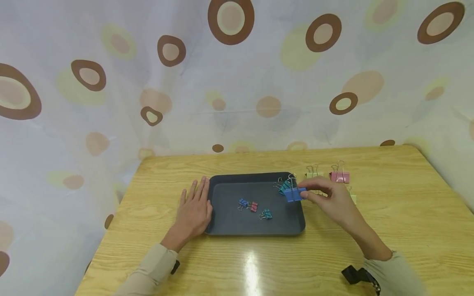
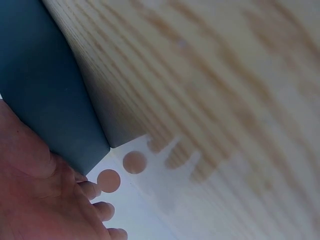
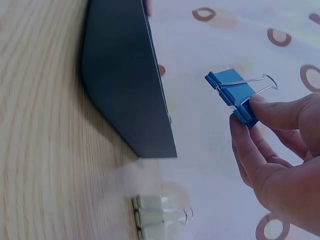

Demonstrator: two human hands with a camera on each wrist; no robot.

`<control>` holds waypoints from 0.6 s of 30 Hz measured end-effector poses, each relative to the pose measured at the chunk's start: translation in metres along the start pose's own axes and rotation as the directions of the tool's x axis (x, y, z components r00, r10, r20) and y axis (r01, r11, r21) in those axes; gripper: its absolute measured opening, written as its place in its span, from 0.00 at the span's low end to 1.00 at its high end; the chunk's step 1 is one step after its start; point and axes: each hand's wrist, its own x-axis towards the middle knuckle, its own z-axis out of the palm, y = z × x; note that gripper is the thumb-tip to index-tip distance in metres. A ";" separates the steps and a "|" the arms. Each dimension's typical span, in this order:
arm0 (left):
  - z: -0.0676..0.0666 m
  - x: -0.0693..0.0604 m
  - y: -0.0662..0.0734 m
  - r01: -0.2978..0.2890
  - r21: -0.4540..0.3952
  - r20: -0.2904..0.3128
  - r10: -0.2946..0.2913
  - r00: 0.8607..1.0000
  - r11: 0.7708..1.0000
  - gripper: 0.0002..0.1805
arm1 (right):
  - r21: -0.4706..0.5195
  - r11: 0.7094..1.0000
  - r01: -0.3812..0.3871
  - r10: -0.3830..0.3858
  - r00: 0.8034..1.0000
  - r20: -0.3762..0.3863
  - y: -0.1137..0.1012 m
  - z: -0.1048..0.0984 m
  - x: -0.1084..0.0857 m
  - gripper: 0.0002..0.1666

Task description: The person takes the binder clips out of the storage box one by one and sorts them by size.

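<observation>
My right hand (image 1: 338, 203) pinches a large blue binder clip (image 1: 293, 195) by one end between thumb and fingers, above the right side of a dark grey tray (image 1: 229, 225). In the right wrist view the blue clip's wire handles point toward the right, over the thumb side. A large teal binder clip (image 1: 284, 187) is just behind it in the tray's far right corner. Small blue (image 1: 243, 202), pink (image 1: 254, 206) and teal (image 1: 267, 214) binder clips lie in the tray. My left hand (image 1: 194, 211) rests with straight fingers along the tray's left edge.
Right of the tray on the wooden table (image 1: 255, 263) are a large pink binder clip (image 1: 340, 177) and yellow-green binder clips (image 1: 314, 175), partly hidden by my right hand. A patterned curtain (image 1: 240, 82) hangs behind the table.
</observation>
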 end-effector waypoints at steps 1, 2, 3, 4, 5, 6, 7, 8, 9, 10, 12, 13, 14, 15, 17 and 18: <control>0.000 0.000 0.000 -0.001 -0.001 -0.001 0.001 1.000 1.000 0.35 | -0.004 1.000 0.000 -0.001 1.000 -0.010 0.002 -0.004 0.000 0.12; 0.000 0.000 0.000 -0.002 0.002 0.003 0.002 1.000 1.000 0.35 | -0.009 1.000 0.001 -0.001 1.000 -0.021 0.003 -0.008 0.000 0.12; -0.001 0.001 -0.001 -0.002 0.005 0.005 0.002 1.000 1.000 0.35 | -0.017 1.000 0.004 -0.005 0.999 -0.033 0.005 -0.011 0.000 0.12; 0.000 0.001 0.000 -0.003 0.007 0.006 0.003 1.000 1.000 0.35 | -0.028 1.000 0.005 -0.007 0.999 -0.043 0.008 -0.015 -0.001 0.12; 0.000 0.001 0.000 -0.005 0.007 0.004 0.005 1.000 1.000 0.35 | -0.033 0.999 0.008 -0.010 0.998 -0.057 0.009 -0.018 -0.002 0.12; 0.000 0.001 0.000 -0.007 0.009 0.004 0.007 1.000 1.000 0.35 | -0.038 0.999 0.009 -0.012 0.997 -0.071 0.010 -0.021 -0.004 0.13; 0.000 0.002 0.000 -0.011 0.007 0.000 0.011 1.000 1.000 0.35 | -0.041 0.999 0.009 -0.012 0.996 -0.083 0.012 -0.025 -0.005 0.13; -0.001 0.002 0.001 -0.013 0.009 0.000 0.013 1.000 1.000 0.35 | -0.041 0.999 0.009 -0.013 0.996 -0.094 0.014 -0.028 -0.006 0.13; -0.001 0.002 0.001 -0.016 0.007 -0.002 0.016 1.000 1.000 0.35 | -0.041 0.999 0.008 -0.012 0.995 -0.102 0.016 -0.031 -0.008 0.13; -0.001 0.002 0.001 -0.018 0.005 -0.004 0.018 1.000 1.000 0.35 | -0.038 0.999 0.005 -0.009 0.994 -0.109 0.017 -0.035 -0.009 0.13; -0.002 0.002 0.001 -0.019 0.006 -0.001 0.019 1.000 1.000 0.35 | -0.036 0.999 0.000 -0.004 0.993 -0.118 0.021 -0.042 -0.012 0.13; -0.002 0.002 0.001 -0.018 0.003 0.002 0.018 1.000 1.000 0.35 | -0.033 0.999 -0.009 0.005 0.993 -0.121 0.023 -0.045 -0.013 0.13; -0.001 0.002 0.001 -0.014 0.008 0.006 0.014 1.000 1.000 0.35 | -0.032 0.999 -0.020 0.016 0.992 -0.123 0.025 -0.049 -0.013 0.13; -0.001 0.001 0.001 -0.012 0.011 0.009 0.011 1.000 1.000 0.35 | -0.032 0.999 -0.036 0.031 0.991 -0.127 0.027 -0.053 -0.014 0.13; -0.001 0.001 0.001 -0.006 0.020 0.017 0.006 1.000 1.000 0.35 | -0.033 0.997 -0.071 0.066 0.989 -0.132 0.031 -0.061 -0.015 0.14; -0.001 0.000 0.000 -0.006 0.019 0.017 0.005 1.000 1.000 0.35 | -0.033 0.995 -0.090 0.085 0.987 -0.134 0.034 -0.065 -0.016 0.15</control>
